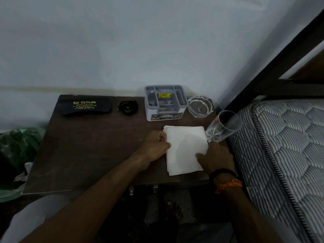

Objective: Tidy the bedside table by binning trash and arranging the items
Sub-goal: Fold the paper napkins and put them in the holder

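A stack of white tissue paper (185, 148) lies on the dark brown bedside table (91, 155), right of centre. My left hand (156, 146) has its fingers curled against the stack's left edge and pinches it. My right hand (215, 158) holds the stack's lower right corner, thumb on top. Along the back stand a black spectacle case (86, 106), a small black coiled item (128, 107), a grey compartment organiser (164, 102) and a glass ashtray (200, 106). A tall empty drinking glass (221, 127) stands at the right edge, just above my right hand.
A mattress (284, 151) with a striped quilted cover presses against the table's right side, under a dark bed frame (273, 67). A green plastic bag (17, 155) sits on the floor to the left. A pale wall runs behind the table.
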